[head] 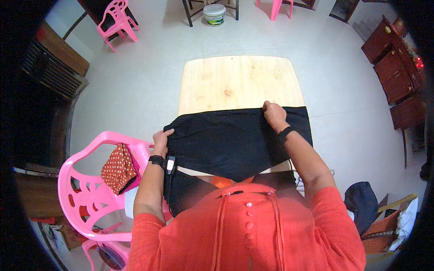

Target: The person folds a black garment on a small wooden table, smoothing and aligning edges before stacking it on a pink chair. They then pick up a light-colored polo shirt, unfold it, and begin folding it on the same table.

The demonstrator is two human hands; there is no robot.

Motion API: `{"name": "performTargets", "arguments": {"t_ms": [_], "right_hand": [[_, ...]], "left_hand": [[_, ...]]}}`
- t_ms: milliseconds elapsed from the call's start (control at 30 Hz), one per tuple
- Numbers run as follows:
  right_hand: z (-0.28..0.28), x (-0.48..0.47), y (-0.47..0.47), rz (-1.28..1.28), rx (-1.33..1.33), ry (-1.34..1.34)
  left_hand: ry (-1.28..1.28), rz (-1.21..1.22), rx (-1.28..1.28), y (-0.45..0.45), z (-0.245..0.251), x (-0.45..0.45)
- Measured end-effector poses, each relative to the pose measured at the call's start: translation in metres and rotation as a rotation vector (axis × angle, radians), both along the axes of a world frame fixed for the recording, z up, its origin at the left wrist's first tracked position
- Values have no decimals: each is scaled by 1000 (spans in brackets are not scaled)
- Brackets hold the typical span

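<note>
A black cloth piece point(220, 139), perhaps a garment, lies spread over the near half of a pale wooden table point(210, 81). Its near edge hangs down to a point in front of my body. At the cloth's left end my left hand point(161, 140) grips the edge, thumb on top and fingers underneath. My right hand point(274, 115) is curled at the far edge, right of the middle, and seems to pinch the fabric; its fingertips are hidden. Dark bands circle both wrists.
On my left a pink plastic chair point(79, 166) holds a folded polka-dot cloth point(118, 167). Another pink chair point(118, 23) and a white bucket point(214, 15) stand farther off. Dark red cabinets point(393, 73) line the right side. A dark bag-like item point(362, 203) sits at lower right.
</note>
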State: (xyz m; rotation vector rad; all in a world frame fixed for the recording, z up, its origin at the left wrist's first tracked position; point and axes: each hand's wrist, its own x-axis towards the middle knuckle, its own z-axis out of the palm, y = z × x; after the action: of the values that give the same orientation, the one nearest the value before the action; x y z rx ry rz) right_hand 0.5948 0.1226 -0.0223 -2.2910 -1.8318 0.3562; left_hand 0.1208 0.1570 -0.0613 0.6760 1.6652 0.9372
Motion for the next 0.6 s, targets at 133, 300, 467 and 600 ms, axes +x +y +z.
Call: {"name": "performTargets", "arguments": {"t_ms": [133, 300, 467, 600], "right_hand": [[-4, -7, 6, 35, 54, 6], [-8, -5, 11, 69, -9, -24], [-12, 5, 16, -120, 63, 128], [-11, 10, 25, -210, 139, 115]], "left_hand": [[-43, 46, 58, 10, -9, -4], [-291, 25, 120, 12, -16, -17], [-316, 8, 129, 16, -5, -20], [-335, 48, 145, 21, 6, -14]]}}
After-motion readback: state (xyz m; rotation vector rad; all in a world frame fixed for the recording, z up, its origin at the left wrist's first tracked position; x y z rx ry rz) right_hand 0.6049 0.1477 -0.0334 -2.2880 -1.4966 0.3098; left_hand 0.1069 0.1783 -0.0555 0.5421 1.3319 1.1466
